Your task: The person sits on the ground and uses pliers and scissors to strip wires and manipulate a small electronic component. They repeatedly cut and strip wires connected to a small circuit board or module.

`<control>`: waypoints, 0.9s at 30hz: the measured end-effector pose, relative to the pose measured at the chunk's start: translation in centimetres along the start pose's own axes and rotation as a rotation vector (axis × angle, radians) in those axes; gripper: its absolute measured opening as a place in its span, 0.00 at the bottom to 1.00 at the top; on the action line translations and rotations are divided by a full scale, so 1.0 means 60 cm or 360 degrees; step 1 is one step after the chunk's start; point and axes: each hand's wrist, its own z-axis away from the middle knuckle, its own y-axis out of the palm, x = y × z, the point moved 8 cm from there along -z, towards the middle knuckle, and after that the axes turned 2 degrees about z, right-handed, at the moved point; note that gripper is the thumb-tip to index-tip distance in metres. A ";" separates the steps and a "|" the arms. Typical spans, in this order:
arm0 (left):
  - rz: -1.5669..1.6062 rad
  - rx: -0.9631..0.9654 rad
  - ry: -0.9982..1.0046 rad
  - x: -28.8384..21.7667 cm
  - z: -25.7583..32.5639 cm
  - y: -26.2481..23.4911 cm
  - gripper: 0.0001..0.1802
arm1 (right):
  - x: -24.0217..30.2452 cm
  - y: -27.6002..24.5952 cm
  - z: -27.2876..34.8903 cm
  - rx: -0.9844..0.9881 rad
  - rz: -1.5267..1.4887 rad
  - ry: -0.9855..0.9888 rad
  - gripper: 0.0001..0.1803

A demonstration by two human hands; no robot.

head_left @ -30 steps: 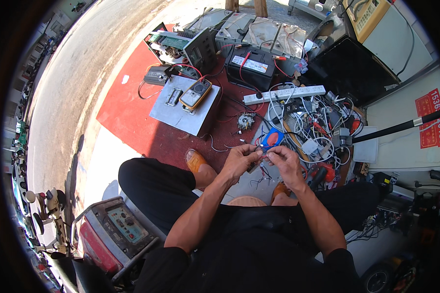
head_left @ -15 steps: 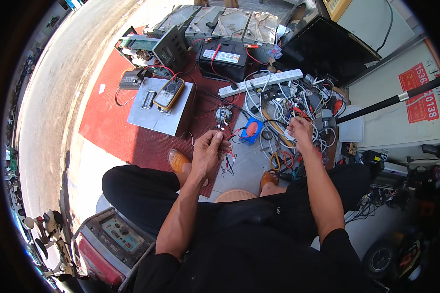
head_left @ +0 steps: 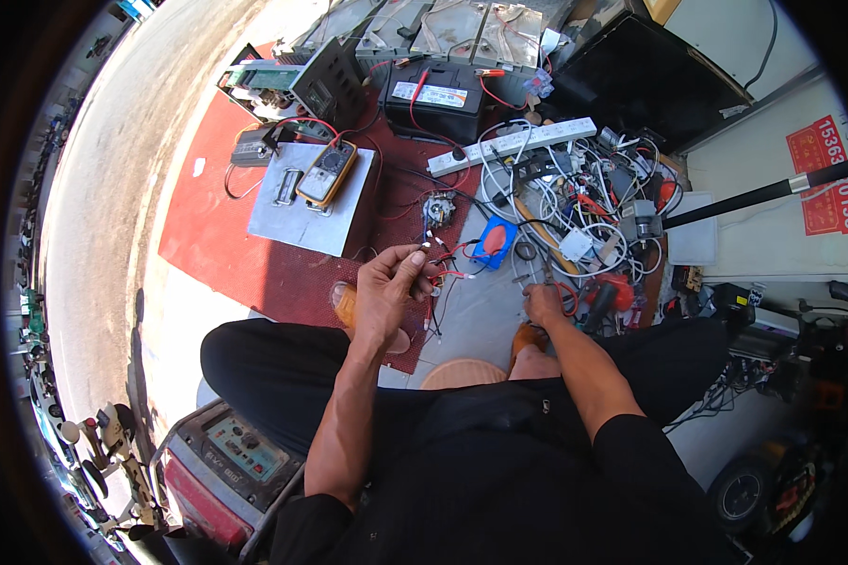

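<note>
My left hand [head_left: 393, 284] is closed in a pinch on thin wires that end in a small white connector [head_left: 426, 246]. Other red and black leads [head_left: 450, 274] hang beside its fingertips. To the right, low over the tiles, my right hand [head_left: 543, 303] is closed round a scissor-like hand tool [head_left: 528, 273], whose two metal jaws point away from me; the fingers hide its handles. A blue box with a red top [head_left: 494, 242] lies between the hands, and a small round metal part with wires [head_left: 438, 209] sits beyond the left one.
A yellow multimeter [head_left: 327, 175] rests on a silver metal box [head_left: 283, 221]. Behind stands a black battery [head_left: 433, 104]. A white power strip [head_left: 513, 147] lies by tangled cables [head_left: 575, 198]. A red-and-black power tool [head_left: 612, 294] is near my right knee. A black pole [head_left: 744, 202] juts in from the right.
My right hand has moved from the cable pile down and left, onto the scissor-like tool. My left hand stays nearly in place, still pinching the wires. The view has shifted slightly.
</note>
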 end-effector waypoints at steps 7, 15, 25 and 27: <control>0.0192 0.0003 -0.0040 0.013 0.000 0.024 0.10 | 0.092 0.030 -0.025 -0.0211 0.0033 -0.0102 0.10; 0.0212 0.0042 -0.0145 0.022 -0.010 0.034 0.11 | 0.092 0.039 -0.034 -0.0239 0.0013 0.0049 0.08; 0.0187 0.0098 -0.0055 0.019 -0.013 0.054 0.09 | 0.175 -0.196 0.006 0.0272 -0.0937 0.0132 0.13; 0.0190 0.0136 0.0014 0.014 -0.012 0.061 0.09 | 0.237 -0.271 0.056 0.0278 -0.1213 -0.0106 0.12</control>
